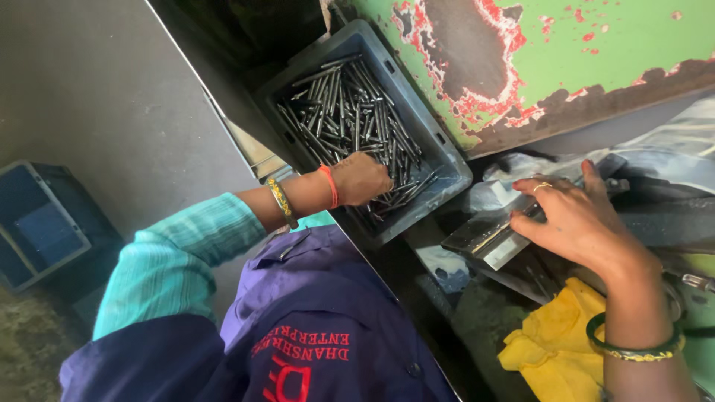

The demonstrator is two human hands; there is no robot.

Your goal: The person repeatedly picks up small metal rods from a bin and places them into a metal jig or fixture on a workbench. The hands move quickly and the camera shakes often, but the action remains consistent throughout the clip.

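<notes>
Reaching into a grey crate [447, 160] of metal rods [350, 112], left hand [361, 179].

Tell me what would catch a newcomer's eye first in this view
Probably the grey plastic crate at top centre, heaped with thin dark metal rods, with the left hand plunged into the pile. Behind it, at top right, a green metal surface with paint flaking to red and rust stands out. At right, the right hand rests on a flat metal piece, above a yellow cloth.
</notes>
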